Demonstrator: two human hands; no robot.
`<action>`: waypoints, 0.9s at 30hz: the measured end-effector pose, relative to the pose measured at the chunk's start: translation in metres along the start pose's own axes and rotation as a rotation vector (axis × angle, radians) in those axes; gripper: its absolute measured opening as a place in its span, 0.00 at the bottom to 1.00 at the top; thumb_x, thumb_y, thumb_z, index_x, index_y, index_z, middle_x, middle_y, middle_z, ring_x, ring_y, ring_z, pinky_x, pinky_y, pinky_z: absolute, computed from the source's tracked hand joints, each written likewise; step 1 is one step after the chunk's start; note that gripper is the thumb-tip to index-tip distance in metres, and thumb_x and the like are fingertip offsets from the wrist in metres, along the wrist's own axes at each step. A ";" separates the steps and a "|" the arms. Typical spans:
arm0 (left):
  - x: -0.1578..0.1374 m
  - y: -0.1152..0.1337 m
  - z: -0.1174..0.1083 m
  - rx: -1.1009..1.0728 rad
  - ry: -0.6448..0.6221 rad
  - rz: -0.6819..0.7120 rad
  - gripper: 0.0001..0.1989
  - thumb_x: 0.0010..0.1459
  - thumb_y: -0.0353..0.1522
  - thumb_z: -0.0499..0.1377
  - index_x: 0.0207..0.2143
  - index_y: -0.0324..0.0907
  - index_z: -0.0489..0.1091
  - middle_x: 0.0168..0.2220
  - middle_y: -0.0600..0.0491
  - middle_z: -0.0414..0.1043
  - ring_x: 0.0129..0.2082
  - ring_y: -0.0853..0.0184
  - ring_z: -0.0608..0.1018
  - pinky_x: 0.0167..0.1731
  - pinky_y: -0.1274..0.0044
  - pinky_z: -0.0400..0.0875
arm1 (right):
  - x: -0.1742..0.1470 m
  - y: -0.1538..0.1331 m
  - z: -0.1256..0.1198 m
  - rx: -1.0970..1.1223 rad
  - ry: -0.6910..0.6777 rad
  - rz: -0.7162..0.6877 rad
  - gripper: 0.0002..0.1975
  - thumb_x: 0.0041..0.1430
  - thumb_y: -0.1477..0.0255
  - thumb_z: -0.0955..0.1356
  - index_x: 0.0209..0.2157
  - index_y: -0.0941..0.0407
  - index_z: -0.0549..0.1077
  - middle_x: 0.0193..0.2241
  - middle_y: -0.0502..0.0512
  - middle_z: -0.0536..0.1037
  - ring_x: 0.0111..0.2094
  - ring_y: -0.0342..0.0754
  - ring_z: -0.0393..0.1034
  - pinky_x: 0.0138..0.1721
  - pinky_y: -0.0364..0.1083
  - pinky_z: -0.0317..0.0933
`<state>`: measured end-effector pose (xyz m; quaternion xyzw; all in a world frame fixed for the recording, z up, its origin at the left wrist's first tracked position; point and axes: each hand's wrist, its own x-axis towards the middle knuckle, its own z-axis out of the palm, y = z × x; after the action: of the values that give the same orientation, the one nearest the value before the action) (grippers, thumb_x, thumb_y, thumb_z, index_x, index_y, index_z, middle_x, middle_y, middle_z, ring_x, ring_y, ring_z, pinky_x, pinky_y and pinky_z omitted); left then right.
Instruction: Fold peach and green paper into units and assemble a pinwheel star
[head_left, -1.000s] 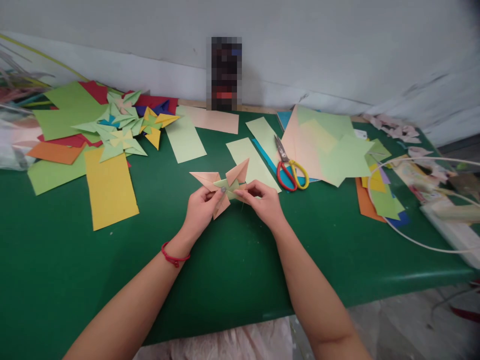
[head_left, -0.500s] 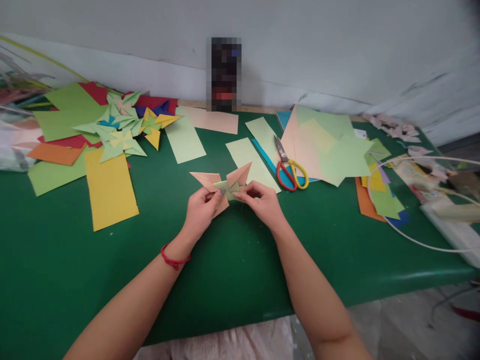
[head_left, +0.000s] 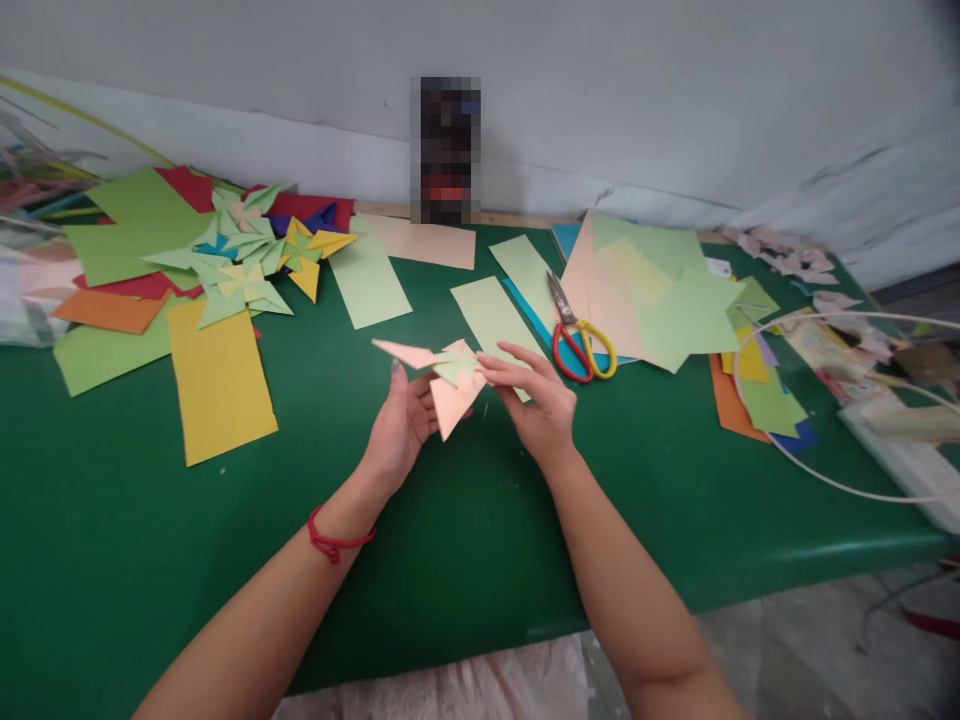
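A folded origami paper star (head_left: 456, 372), with pink points and a pale green centre, is held tilted above the green table. My right hand (head_left: 541, 400) pinches its right side between thumb and fingers. Under its left side, my left hand (head_left: 401, 425) is open, thumb raised apart and fingers stretched beneath the paper; the star partly hides them. Just beyond the right hand lies a pale green paper strip (head_left: 491, 310). Scissors (head_left: 571, 325) with one red and one yellow handle rest to the right, beside a blue strip (head_left: 525, 310).
Finished paper stars (head_left: 244, 280) lie on coloured sheets at the left, near a yellow sheet (head_left: 223, 385). Large pink and green sheets (head_left: 694, 310) lie at the right. A pixelated dark object (head_left: 446, 150) stands against the wall. A white hoop (head_left: 814, 480) overlaps the right side.
The star has turned and tilted, with one pink point now facing down toward me. My left thumb has come off its centre and the left fingers have opened beneath it.
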<state>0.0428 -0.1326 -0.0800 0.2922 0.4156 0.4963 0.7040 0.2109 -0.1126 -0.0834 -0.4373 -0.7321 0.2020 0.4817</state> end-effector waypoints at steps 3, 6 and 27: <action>-0.001 0.003 0.003 -0.034 0.006 0.034 0.24 0.54 0.46 0.54 0.46 0.40 0.68 0.44 0.44 0.73 0.43 0.58 0.75 0.40 0.69 0.71 | 0.000 0.001 0.001 -0.076 -0.140 -0.130 0.11 0.56 0.77 0.64 0.36 0.48 0.73 0.43 0.48 0.76 0.54 0.48 0.62 0.52 0.54 0.60; 0.002 0.001 -0.002 0.021 0.062 0.084 0.19 0.49 0.36 0.62 0.43 0.38 0.69 0.46 0.46 0.71 0.45 0.60 0.74 0.45 0.71 0.68 | 0.002 -0.004 -0.001 -0.152 -0.287 -0.204 0.13 0.57 0.78 0.62 0.41 0.50 0.72 0.48 0.49 0.72 0.56 0.48 0.59 0.53 0.55 0.58; 0.009 -0.008 -0.011 0.361 0.211 0.073 0.18 0.48 0.36 0.61 0.40 0.36 0.70 0.41 0.46 0.74 0.41 0.62 0.74 0.41 0.73 0.67 | 0.004 -0.003 0.002 -0.173 -0.295 -0.207 0.03 0.57 0.72 0.64 0.30 0.54 0.68 0.50 0.57 0.69 0.55 0.51 0.58 0.53 0.55 0.58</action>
<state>0.0380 -0.1267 -0.0946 0.3748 0.5581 0.4669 0.5745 0.2073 -0.1107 -0.0796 -0.3650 -0.8505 0.1495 0.3478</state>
